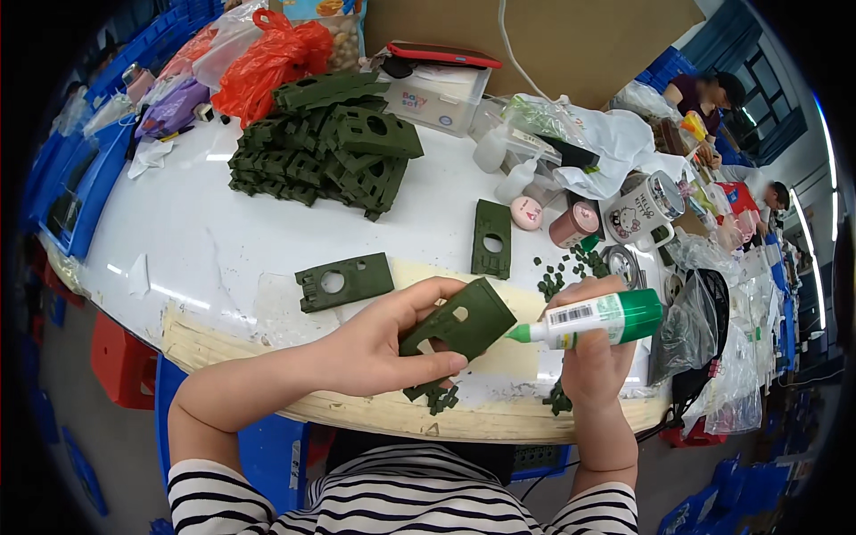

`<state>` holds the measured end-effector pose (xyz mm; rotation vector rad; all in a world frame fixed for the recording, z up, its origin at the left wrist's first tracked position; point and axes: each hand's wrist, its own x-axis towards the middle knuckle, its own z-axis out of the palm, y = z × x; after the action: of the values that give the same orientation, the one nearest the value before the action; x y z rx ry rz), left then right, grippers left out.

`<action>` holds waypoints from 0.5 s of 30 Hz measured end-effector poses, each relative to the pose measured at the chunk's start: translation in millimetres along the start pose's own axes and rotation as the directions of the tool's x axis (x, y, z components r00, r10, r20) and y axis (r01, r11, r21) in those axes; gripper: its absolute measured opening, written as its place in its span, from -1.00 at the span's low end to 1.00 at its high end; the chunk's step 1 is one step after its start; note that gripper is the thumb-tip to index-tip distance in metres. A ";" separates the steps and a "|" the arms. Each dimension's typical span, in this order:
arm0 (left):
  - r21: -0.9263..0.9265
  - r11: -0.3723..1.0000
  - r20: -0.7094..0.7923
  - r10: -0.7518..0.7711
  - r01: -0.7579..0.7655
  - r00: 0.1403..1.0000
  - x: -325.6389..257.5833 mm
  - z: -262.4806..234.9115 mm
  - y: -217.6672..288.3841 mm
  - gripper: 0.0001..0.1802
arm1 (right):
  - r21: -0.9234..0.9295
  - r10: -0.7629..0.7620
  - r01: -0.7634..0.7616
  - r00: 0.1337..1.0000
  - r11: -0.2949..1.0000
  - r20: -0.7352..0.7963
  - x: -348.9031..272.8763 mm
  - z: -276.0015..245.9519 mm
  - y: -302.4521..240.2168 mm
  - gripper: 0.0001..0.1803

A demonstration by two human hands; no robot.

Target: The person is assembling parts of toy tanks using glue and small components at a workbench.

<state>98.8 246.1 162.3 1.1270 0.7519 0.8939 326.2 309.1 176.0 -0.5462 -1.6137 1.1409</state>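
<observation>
My left hand [392, 343] is closed around a dark green plastic model tank hull [468, 321], which is tilted and has a round hole and a smaller opening. In my right hand [596, 357] is a white and green glue bottle [584, 323], lying nearly level. Its green tip points left, close to the hull's right edge; I cannot tell whether they touch. Two similar hulls lie on the table beyond my hands, one to the left [344, 283] and one upright in view [491, 239]. Small green plastic pieces [437, 397] are scattered below my left hand.
A heap of green hulls [330, 147] stands at the back left, beside a red plastic bag [272, 62]. More small green pieces [553, 283] lie beyond the bottle. A lidded mug [637, 214], a pink jar [573, 225] and plastic bags crowd the right. Other people sit at the far right.
</observation>
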 end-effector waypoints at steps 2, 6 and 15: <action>-0.004 1.000 0.032 -0.024 0.025 0.999 -2.2 0.8 -4.4 -0.39 | 0.068 0.018 -0.026 0.994 0.997 0.108 -2.4 4.5 10.2 -0.54; -0.028 0.998 0.094 -0.059 0.062 0.994 -2.8 0.6 -6.7 -0.36 | 0.117 0.034 -0.056 0.983 0.992 0.182 -5.8 10.1 16.2 -0.57; 0.063 0.998 0.082 -0.037 0.031 0.996 -2.6 1.5 -9.6 -0.34 | 0.057 0.118 -0.131 0.975 0.990 0.187 -10.0 13.2 14.6 -0.62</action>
<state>100.9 241.5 153.7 1.1955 0.7320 0.7946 314.9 302.3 158.2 -0.5149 -1.7084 1.3691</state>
